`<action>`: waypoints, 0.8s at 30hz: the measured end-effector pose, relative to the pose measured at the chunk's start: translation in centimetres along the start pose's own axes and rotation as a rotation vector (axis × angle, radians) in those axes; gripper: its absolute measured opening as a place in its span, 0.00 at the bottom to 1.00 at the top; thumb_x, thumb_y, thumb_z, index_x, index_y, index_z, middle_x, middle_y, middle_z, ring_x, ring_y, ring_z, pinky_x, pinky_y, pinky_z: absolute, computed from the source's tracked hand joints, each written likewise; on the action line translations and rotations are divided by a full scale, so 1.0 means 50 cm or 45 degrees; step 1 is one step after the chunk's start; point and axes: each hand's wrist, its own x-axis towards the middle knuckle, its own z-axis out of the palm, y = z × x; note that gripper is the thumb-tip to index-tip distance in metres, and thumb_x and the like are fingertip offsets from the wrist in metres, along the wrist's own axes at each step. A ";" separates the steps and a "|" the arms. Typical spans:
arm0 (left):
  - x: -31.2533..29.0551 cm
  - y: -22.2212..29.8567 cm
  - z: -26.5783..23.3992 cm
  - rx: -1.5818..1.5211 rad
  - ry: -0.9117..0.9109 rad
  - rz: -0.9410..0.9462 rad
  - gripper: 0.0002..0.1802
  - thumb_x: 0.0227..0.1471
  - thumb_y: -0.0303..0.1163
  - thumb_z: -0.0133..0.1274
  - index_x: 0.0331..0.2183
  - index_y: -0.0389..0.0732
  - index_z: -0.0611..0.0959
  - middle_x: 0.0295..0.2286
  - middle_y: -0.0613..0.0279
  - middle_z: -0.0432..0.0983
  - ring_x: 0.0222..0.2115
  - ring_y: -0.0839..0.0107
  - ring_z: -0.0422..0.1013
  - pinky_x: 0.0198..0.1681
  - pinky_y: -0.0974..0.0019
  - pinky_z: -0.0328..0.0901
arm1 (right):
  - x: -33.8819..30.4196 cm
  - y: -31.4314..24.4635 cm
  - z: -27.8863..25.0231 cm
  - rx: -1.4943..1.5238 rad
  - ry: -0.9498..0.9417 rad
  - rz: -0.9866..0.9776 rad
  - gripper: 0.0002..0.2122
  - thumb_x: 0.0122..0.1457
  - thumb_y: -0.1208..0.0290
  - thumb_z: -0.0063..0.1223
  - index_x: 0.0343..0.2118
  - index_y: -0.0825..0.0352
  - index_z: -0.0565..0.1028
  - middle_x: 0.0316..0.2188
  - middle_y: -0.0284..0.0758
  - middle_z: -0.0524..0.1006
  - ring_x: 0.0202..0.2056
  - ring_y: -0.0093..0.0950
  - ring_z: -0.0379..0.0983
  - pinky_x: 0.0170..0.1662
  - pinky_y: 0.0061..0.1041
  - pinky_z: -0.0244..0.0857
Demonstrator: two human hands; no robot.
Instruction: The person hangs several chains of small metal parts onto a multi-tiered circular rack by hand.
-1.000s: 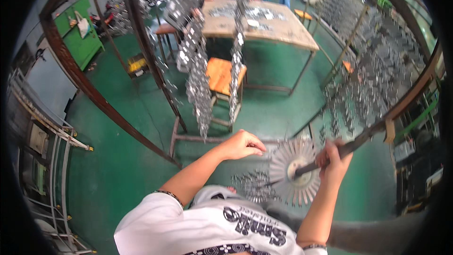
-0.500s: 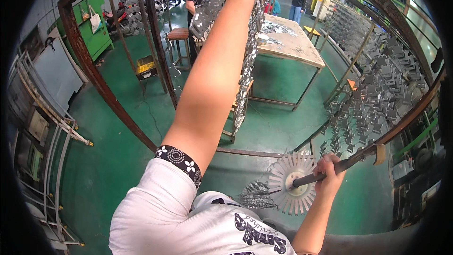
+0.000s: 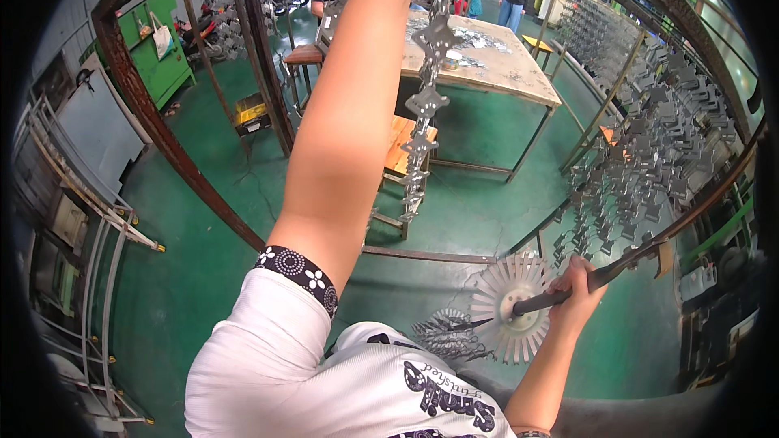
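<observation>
1. Gripping a dark rod [image 3: 604, 276] low and close with the right hand [image 3: 578, 296], fingers wrapped tight around it; round fan of metal pieces [image 3: 510, 308] threaded on its near end, another bunch [image 3: 450, 334] just beside it.
2. Best kept level so nothing slides off.
3. Reaching way up with the left arm [image 3: 349, 122]; left hand cut off by the top edge, so can't tell how it's gripping.
4. Hanging right by that raised hand: a long string of stamped metal plates [image 3: 423, 105], dangling down in front of the wooden table [image 3: 495, 73].
5. Worth holding the string steady, no swinging into the loaded rack [image 3: 649, 162] on the right.
6. Green floor [image 3: 203, 219] and other people way back.
</observation>
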 end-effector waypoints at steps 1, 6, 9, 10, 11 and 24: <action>-0.017 -0.008 -0.006 -0.001 -0.004 -0.008 0.07 0.36 0.22 0.54 0.25 0.31 0.77 0.22 0.62 0.73 0.23 0.74 0.68 0.26 0.73 0.63 | 0.000 -0.005 0.000 -0.004 0.007 0.005 0.09 0.44 0.72 0.50 0.18 0.72 0.65 0.09 0.28 0.57 0.08 0.19 0.54 0.10 0.18 0.52; -0.166 -0.062 -0.050 -0.084 -0.209 -0.110 0.11 0.40 0.25 0.53 0.30 0.31 0.76 0.24 0.61 0.73 0.24 0.79 0.67 0.25 0.78 0.60 | 0.000 -0.023 0.011 0.079 -0.016 0.074 0.10 0.42 0.76 0.53 0.15 0.70 0.63 0.07 0.27 0.58 0.08 0.16 0.52 0.10 0.17 0.48; -0.265 -0.094 -0.087 0.001 -0.244 -0.376 0.11 0.40 0.24 0.54 0.30 0.31 0.75 0.24 0.61 0.73 0.26 0.78 0.68 0.28 0.77 0.62 | 0.002 -0.025 0.020 0.104 -0.012 0.060 0.10 0.42 0.76 0.52 0.13 0.70 0.64 0.07 0.27 0.58 0.08 0.16 0.52 0.11 0.17 0.49; -0.297 -0.115 -0.097 -0.047 -0.293 -0.457 0.10 0.40 0.24 0.53 0.30 0.32 0.75 0.24 0.61 0.73 0.26 0.78 0.68 0.29 0.77 0.63 | 0.004 -0.026 0.014 0.111 -0.033 0.071 0.09 0.42 0.75 0.52 0.14 0.70 0.64 0.07 0.27 0.58 0.07 0.17 0.52 0.11 0.17 0.50; -0.330 -0.133 -0.107 -0.095 -0.340 -0.527 0.10 0.40 0.24 0.53 0.29 0.32 0.75 0.24 0.61 0.73 0.26 0.77 0.68 0.30 0.77 0.63 | 0.006 -0.027 0.011 0.095 -0.012 0.077 0.09 0.42 0.75 0.52 0.14 0.70 0.64 0.07 0.27 0.58 0.07 0.17 0.52 0.11 0.17 0.50; -0.682 -0.230 -0.172 0.020 -0.918 -0.966 0.05 0.39 0.21 0.52 0.25 0.34 0.78 0.22 0.65 0.73 0.26 0.80 0.67 0.31 0.76 0.62 | 0.013 -0.044 0.015 0.118 -0.082 0.021 0.09 0.42 0.76 0.50 0.13 0.72 0.64 0.06 0.29 0.57 0.07 0.19 0.53 0.10 0.19 0.50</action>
